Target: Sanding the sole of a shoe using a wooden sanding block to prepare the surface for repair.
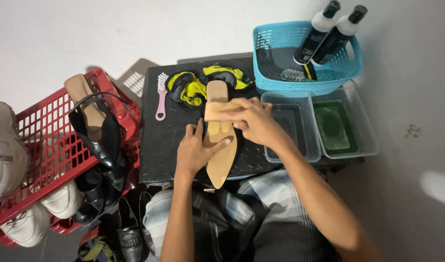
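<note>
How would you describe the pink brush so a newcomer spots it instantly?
Start at the black table in the middle. Near its back left corner, left of the yellow-and-black cloth, lies the pink brush, handle toward the person. It is the only pink thing, with white bristles, and it lies apart from both hands, unlike the tan shoe.

Tubs [290, 145] crowd right (left open).

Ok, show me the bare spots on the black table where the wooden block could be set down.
Bare black table lies left of the left hand, below the pink brush. A narrow strip shows between the tan shoe sole and the clear tubs. The back edge is crowded with the yellow-black cloth and blue basket.
</note>
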